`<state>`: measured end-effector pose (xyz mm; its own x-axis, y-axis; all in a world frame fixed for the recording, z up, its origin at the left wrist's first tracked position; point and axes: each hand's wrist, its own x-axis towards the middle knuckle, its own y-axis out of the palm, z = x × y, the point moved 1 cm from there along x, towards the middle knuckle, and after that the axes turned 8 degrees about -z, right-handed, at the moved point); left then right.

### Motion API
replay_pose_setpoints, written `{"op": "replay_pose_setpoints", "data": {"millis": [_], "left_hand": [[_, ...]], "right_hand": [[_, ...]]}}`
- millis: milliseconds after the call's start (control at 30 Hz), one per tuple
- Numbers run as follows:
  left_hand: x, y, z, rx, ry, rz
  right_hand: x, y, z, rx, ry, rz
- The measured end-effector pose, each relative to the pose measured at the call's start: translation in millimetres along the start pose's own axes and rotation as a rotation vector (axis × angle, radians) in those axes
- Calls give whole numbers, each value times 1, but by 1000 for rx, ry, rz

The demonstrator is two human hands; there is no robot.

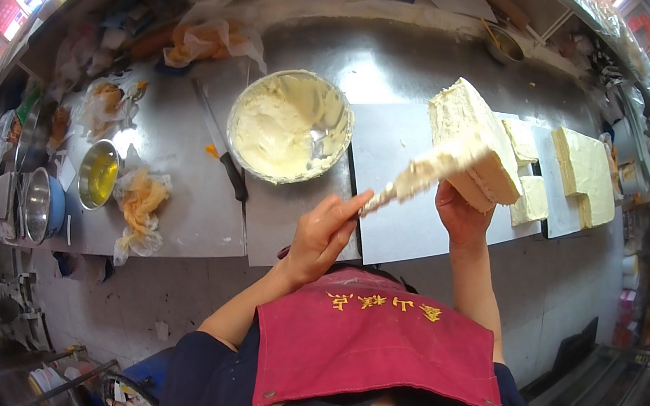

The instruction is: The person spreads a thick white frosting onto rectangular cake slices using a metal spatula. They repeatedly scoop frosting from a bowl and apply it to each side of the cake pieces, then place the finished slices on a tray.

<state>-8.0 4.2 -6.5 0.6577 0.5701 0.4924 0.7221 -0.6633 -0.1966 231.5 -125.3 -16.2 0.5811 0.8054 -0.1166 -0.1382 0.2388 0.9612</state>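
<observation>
My left hand grips the handle of a cream-coated spatula. Its blade reaches up and right, overlapping a tall, layered cake block covered in pale cream. My right hand supports this block from below at its near end, with the fingers partly hidden. The block is tilted above a white board; contact between blade and cake cannot be made out for certain. To the left stands a metal bowl of pale cream, smeared along its rim. Small cream-covered cake pieces sit right of the block.
A larger, notched cream-covered cake lies farther right. A long knife with a black handle rests left of the cream bowl. Farther left are a bowl of yellow liquid, crumpled plastic wrapping and a blue bowl near the metal table's edge.
</observation>
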Motion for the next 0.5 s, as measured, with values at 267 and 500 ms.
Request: {"op": "replay_pose_setpoints", "data": {"millis": [267,500], "left_hand": [[0,-12,15,-38,-83,-160],[17,2,26,87,-83,-263]], "right_hand": [[-4,-6,-3,127,159,183],[-17,2,-23,-126,103,310]]}}
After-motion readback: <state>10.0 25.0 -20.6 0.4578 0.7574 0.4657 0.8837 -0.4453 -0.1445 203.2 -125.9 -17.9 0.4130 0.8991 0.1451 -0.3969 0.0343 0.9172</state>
